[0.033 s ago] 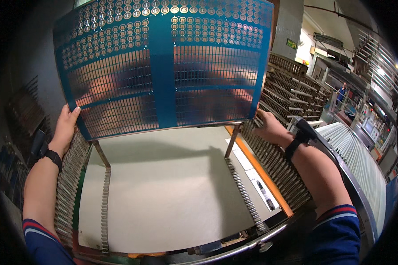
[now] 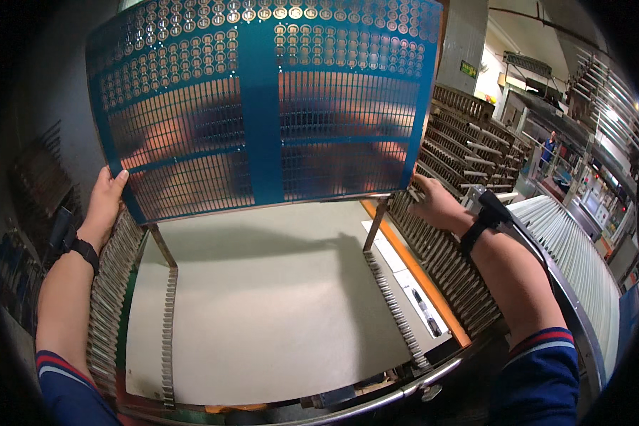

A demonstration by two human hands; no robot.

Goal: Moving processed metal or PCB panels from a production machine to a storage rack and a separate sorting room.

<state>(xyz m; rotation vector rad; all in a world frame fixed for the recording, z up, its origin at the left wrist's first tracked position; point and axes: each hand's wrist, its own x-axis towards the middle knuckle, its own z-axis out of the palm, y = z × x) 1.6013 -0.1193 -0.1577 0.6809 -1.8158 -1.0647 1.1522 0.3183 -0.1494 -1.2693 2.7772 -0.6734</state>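
Observation:
A large blue circuit board panel [image 2: 261, 121] with rows of coppery round and rectangular pads is held up, tilted, in front of me. My left hand [image 2: 105, 202] grips its lower left edge, thumb on the face. At the lower right edge, my right hand [image 2: 437, 202] has its fingers closed on the board, partly hidden behind it. Below the panel, a slotted metal rack [image 2: 169, 326] with toothed rails surrounds a pale flat board [image 2: 270, 305].
On the right, an orange strip [image 2: 419, 277] runs beside white paper with a black pen [image 2: 426, 312]. More slotted racks [image 2: 468, 142] stand behind. A row of white rods [image 2: 564, 241] lies at the far right. Another person [image 2: 549, 148] is in the distance.

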